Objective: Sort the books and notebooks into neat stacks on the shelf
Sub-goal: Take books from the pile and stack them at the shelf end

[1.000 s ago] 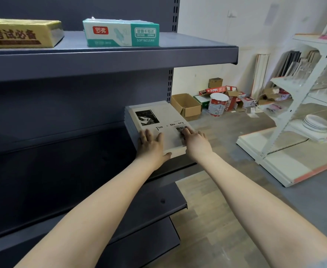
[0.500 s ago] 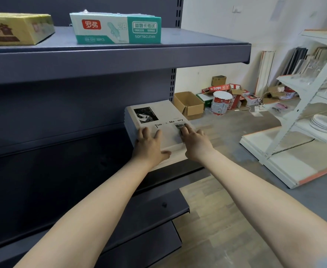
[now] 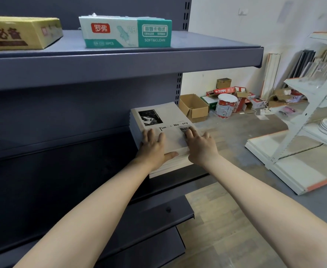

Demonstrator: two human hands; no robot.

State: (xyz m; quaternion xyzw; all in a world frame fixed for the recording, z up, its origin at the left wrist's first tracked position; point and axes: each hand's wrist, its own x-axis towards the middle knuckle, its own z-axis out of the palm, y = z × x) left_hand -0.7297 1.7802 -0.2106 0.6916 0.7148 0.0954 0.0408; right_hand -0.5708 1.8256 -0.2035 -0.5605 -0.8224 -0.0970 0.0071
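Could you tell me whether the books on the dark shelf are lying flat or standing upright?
Lying flat: the books sit stacked cover-up on the shelf, left hand and right hand resting on top.

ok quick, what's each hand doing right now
left hand: open, fingers flat on the stack of books
right hand: open, pressing flat on the same stack

A stack of books (image 3: 164, 120) with a pale cover lies flat on a dark shelf (image 3: 93, 167), and both hands rest on top of it. The left hand (image 3: 153, 149) is spread over its near left corner with the thumb along the front edge, and the right hand (image 3: 201, 146) lies flat on its near right part. Above the stack an upper shelf (image 3: 120, 62) bears a teal box (image 3: 126, 31) and a yellow box (image 3: 21, 33) farther left; beyond the stack, on the floor, stand a cardboard box (image 3: 194, 108) and a bucket (image 3: 225, 106).
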